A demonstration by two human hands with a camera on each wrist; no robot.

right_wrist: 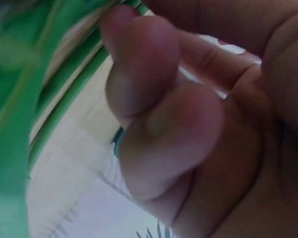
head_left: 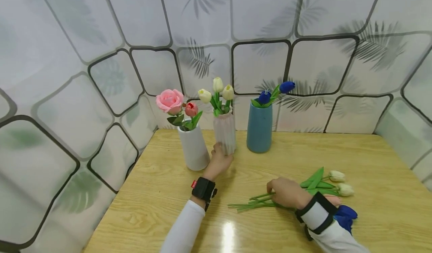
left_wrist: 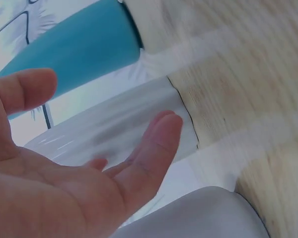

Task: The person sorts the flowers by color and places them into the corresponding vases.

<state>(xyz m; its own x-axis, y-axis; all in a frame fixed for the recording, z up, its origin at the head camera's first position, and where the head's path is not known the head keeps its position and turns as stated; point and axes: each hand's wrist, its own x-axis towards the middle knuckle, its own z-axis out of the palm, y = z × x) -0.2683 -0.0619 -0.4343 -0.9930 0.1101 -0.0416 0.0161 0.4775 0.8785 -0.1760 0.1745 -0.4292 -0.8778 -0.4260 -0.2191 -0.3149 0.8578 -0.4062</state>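
Observation:
My left hand (head_left: pixel 220 162) is at the lower part of the ribbed pale vase (head_left: pixel 224 133), which holds white tulips (head_left: pixel 218 85). In the left wrist view, the thumb and loosely bent fingers stand apart, with the pale vase (left_wrist: pixel 134 116) behind them. Over on the right, my right hand (head_left: pixel 287 192) is down among loose flower stems (head_left: pixel 260 200) on the table, its fingers curled at them. Green stems (right_wrist: pixel 72 74) run right by those fingertips in the right wrist view. White tulip heads (head_left: pixel 345 189), a pink bloom (head_left: pixel 333 199) and blue blooms (head_left: pixel 345 212) lie beyond the hand.
Left of the pale vase stands a white vase (head_left: pixel 194 149) with a pink rose (head_left: pixel 170 101) and a smaller coral flower (head_left: pixel 191 109). A blue vase (head_left: pixel 259 129) with blue tulips (head_left: pixel 287 87) stands to its right. Patterned cloth (head_left: pixel 263 16) hangs behind the wooden table (head_left: pixel 135 211).

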